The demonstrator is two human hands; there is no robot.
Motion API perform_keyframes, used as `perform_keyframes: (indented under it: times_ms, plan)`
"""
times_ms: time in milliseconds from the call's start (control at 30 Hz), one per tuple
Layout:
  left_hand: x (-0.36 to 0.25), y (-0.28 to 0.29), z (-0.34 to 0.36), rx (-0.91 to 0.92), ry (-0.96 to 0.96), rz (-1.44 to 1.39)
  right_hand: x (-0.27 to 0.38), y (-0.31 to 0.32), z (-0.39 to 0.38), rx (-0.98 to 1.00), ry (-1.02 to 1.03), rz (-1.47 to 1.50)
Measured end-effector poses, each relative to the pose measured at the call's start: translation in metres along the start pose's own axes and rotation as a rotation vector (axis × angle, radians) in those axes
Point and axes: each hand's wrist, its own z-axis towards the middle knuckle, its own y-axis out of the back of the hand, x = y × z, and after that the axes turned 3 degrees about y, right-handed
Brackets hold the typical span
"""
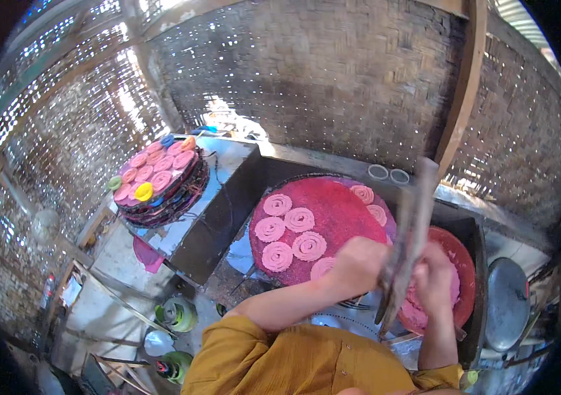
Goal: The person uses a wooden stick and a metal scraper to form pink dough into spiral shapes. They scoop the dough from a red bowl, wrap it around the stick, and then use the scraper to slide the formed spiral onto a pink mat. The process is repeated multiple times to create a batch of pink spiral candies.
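I hold an upright tool of long wooden bars over the right side of a round red tray. My left hand is closed at the tool’s left side, and my right hand grips it from the right. Several pink coiled swirls lie on the tray, partly hidden by my hands and the tool. Under my right hand, a red tub holds pink paste; what the lower end of the tool touches is unclear.
At left, a stack of round trays with coloured swirls stands on a metal box. Green gas cylinders sit below it. A metal lid is at right, two small cups on the back ledge. Woven walls surround everything.
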Motion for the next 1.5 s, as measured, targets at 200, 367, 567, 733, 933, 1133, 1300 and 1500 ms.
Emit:
perform_keyframes:
  times_ms: [200,367,567,733,933,1133,1300,1500]
  plan:
    - [-0.031,-0.011,0.023,0.417,-0.051,-0.343,0.063,0.036,-0.001,-0.114,0.67,-0.582]
    - [-0.043,0.016,0.015,0.332,-0.272,-0.065,0.089,0.075,-0.009,0.311,0.366,-0.099]
    - [-0.039,0.02,0.001,0.298,-0.207,-0.082,0.062,0.103,-0.038,-0.002,-0.214,0.237]
    - [0.006,0.014,0.003,0.039,-0.086,-0.29,0.023,0.136,-0.063,-0.658,-0.072,0.356]
    - [0.011,-0.007,0.003,0.454,0.449,-1.691,0.017,0.068,-0.042,-1.211,0.116,0.634]
    - [0.018,0.015,0.019,-0.281,0.179,-1.692,-0.037,0.018,-0.079,-0.346,-0.197,0.627]
    - [0.023,0.053,0.006,-0.304,0.197,-1.457,-0.149,0.012,-0.167,0.525,-0.902,-0.854]
    - [0.013,0.073,-0.014,-0.186,0.303,-1.349,-0.119,0.051,-0.15,0.668,-0.888,-0.906]
